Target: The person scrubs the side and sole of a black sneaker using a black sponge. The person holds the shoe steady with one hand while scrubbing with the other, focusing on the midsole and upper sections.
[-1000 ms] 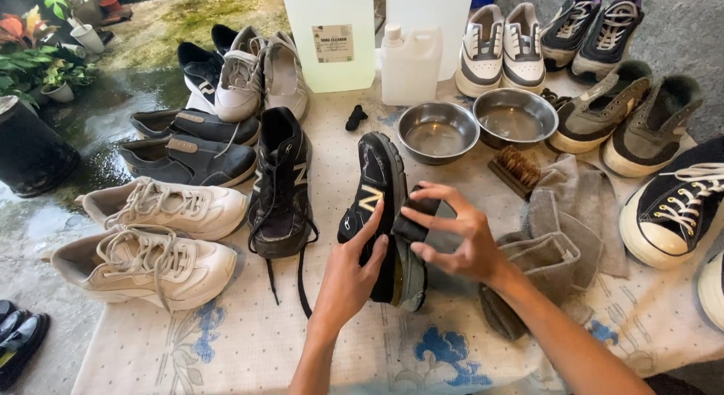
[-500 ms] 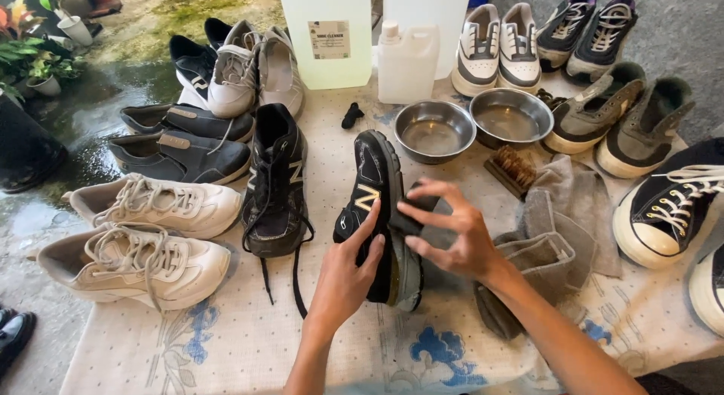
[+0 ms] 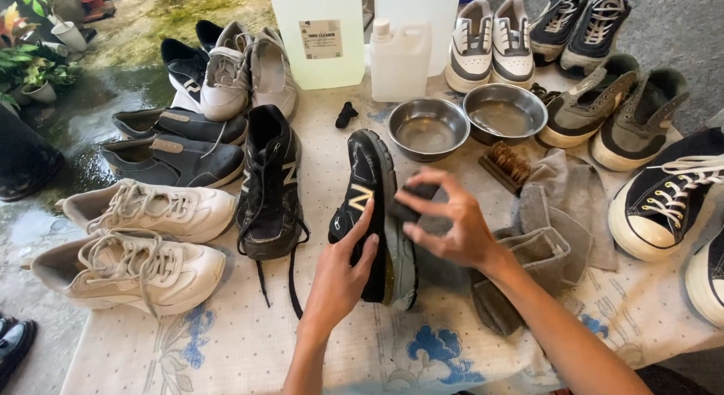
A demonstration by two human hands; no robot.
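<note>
A black sneaker (image 3: 367,185) with a pale logo lies on its side in the middle of the table, sole turned to the right. My left hand (image 3: 341,273) presses on its upper near the heel and steadies it. My right hand (image 3: 451,221) holds a small dark pad (image 3: 411,202) against the sneaker's sole edge, fingers spread over it. The matching black sneaker (image 3: 268,185) stands upright just to the left, its laces hanging loose.
Two steel bowls (image 3: 428,128) (image 3: 504,112) and a wooden brush (image 3: 507,165) sit behind the hands, with grey cloths (image 3: 562,214) to the right. Clear jugs (image 3: 317,34) stand at the back. Many pairs of shoes ring the patterned tablecloth (image 3: 226,342). Wet ground and plants lie left.
The right hand has shifted slightly along the sole with the dark pad. The left hand stays on the sneaker. The camera has tilted a little.
</note>
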